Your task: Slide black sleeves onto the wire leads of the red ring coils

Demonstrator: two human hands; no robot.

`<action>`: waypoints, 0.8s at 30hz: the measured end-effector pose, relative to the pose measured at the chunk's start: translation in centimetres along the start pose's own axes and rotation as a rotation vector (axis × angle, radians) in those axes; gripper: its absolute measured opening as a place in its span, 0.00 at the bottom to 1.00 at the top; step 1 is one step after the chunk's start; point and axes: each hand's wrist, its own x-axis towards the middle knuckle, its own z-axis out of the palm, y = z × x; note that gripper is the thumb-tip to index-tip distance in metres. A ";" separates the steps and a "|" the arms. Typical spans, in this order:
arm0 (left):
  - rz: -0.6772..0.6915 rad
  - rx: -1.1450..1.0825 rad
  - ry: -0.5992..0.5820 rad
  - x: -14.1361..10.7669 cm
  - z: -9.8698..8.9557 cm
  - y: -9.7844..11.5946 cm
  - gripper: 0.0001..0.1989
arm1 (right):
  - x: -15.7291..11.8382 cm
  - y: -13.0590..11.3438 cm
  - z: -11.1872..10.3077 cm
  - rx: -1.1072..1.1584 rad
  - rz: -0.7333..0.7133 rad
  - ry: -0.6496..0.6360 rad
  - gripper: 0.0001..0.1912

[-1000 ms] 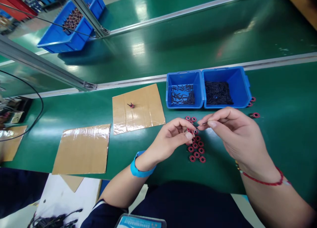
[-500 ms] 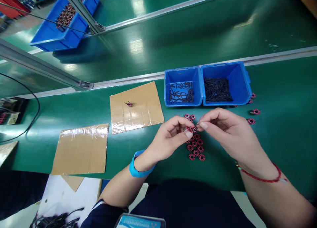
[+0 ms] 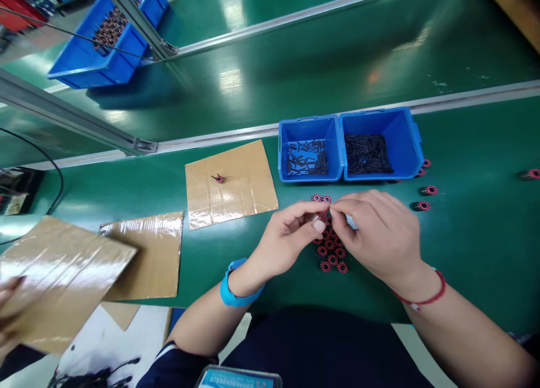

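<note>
My left hand (image 3: 291,233) is closed, thumb and forefinger pinching a small red-and-black ring coil (image 3: 324,216), mostly hidden by the fingers. Right beside it, my right hand (image 3: 373,225) has thumb and fingertips pressed together at the coil; what they pinch is too small to make out. Below both hands, a cluster of ring coils (image 3: 332,252) lies on the green bench. Behind the hands stand a blue bin of short black tubes (image 3: 310,157) and a second blue bin (image 3: 400,132) heaped with black tubes.
One coil with dark leads (image 3: 219,179) rests on a cardboard sheet (image 3: 248,191). At left, another person's hand (image 3: 8,298) holds a cardboard sheet (image 3: 63,287) above another one (image 3: 156,253). Several coils (image 3: 429,190) lie at right. A blue crate (image 3: 97,70) stands at the back.
My right hand has turned, its fingertips drawing closer to the coil. Another person's hand has entered at left, carrying a cardboard sheet. My left hand stays nearly still.
</note>
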 end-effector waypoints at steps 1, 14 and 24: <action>-0.025 -0.041 0.002 0.0 0.0 -0.1 0.13 | 0.0 0.0 0.0 -0.044 -0.036 0.002 0.06; -0.026 -0.206 -0.047 0.0 -0.5 0.3 0.13 | -0.1 0.3 -0.1 1.064 0.859 -0.161 0.04; 0.006 -0.078 -0.071 0.2 -0.2 0.3 0.17 | 0.3 0.1 -0.4 1.363 1.021 -0.386 0.12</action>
